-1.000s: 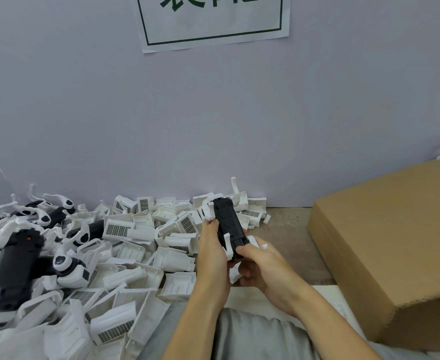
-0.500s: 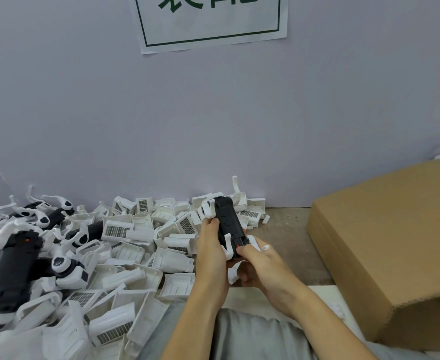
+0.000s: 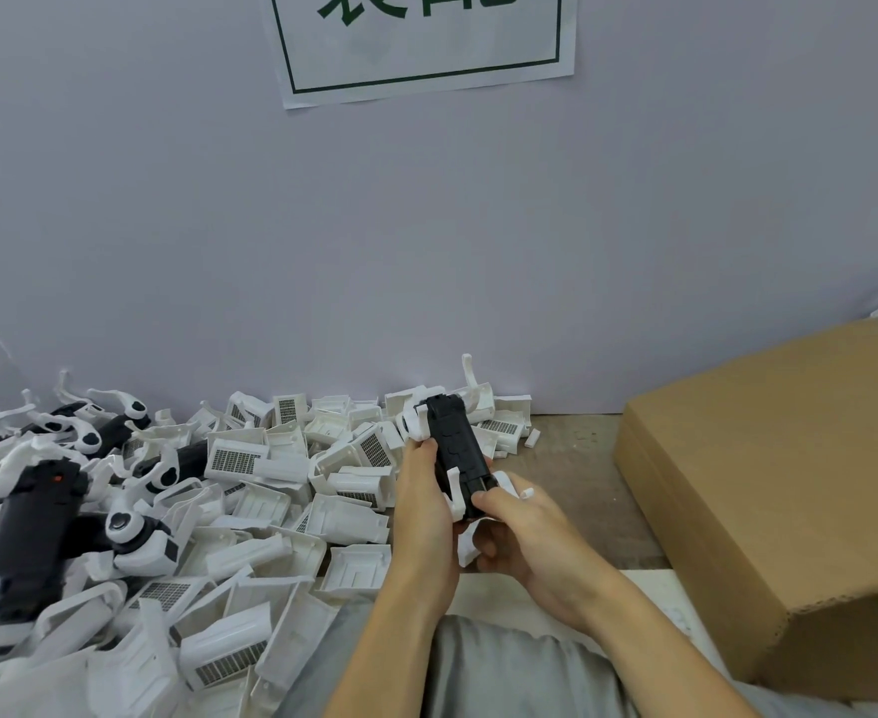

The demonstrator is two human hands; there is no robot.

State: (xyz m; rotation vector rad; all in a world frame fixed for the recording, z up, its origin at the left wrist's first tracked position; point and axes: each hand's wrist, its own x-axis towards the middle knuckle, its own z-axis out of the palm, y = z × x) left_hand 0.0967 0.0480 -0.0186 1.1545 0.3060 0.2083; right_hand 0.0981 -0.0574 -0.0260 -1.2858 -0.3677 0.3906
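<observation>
You are holding the black body (image 3: 455, 448) up off the workbench (image 3: 577, 458), over its near edge about midway along. It is just right of the heap of white shells (image 3: 271, 489) and well apart from the cardboard box (image 3: 768, 484) at the right end. Your left hand (image 3: 421, 505) is wrapping its fingers round the body's left flank, reaching up near the white arm (image 3: 416, 424) at the far end. Your right hand (image 3: 525, 536) is curling round the near end, thumb lying on the black top, fingers closing on a white piece (image 3: 470, 544) underneath. I cannot tell how far that piece is seated, since your palm is covering the joint.

By my reading, you are pressing a white part home on the near end. To do it well, you are wanting the left hand acting only as a clamp. It should be squeezing the black flanks and avoiding the thin white arms, which are looking liable to bend or snap. Be pushing right thumb and fingers straight against each other, not twisting. Be feeling for the catch closing on both sides before letting go.
</observation>
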